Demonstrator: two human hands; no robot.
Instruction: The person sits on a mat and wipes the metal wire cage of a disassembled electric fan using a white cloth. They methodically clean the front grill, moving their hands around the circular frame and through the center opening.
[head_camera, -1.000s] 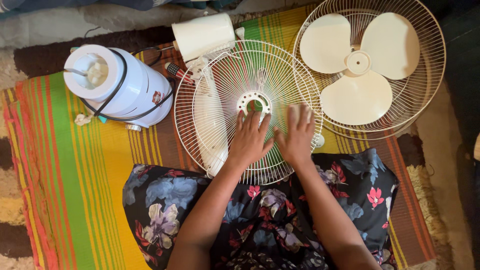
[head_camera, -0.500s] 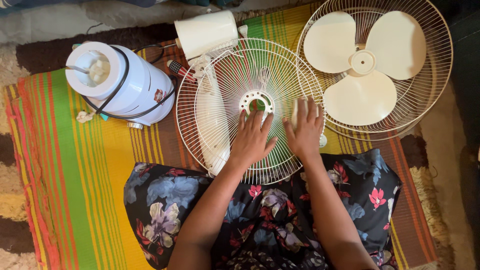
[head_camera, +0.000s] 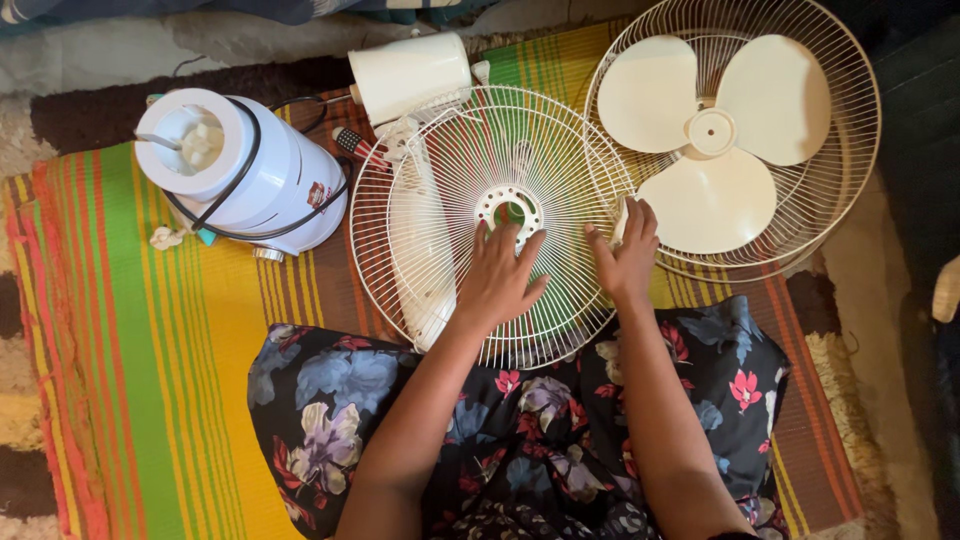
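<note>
Left hand (head_camera: 497, 280): flat and open on the wire fan guard (head_camera: 440, 215), just below its hub ring; unchanged.
Right hand (head_camera: 625, 258): shifted to the guard's right rim, fingers now closed on a small cream part (head_camera: 620, 222).
Guard: lying on the striped mat (head_camera: 150, 330), beside the bladed guard (head_camera: 790, 210).

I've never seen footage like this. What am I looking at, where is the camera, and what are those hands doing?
There is no machine here: a person wears a camera on the head, so you look down at their own two bare hands. The left hand lies flat on a round wire fan guard, near its centre ring. The right hand is at that guard's right edge, gripping a small pale piece I cannot identify. Beside it lies a second guard with the three-bladed fan blade in it. On the striped mat are also a white fan base wrapped in black cord and a screwdriver.
</note>
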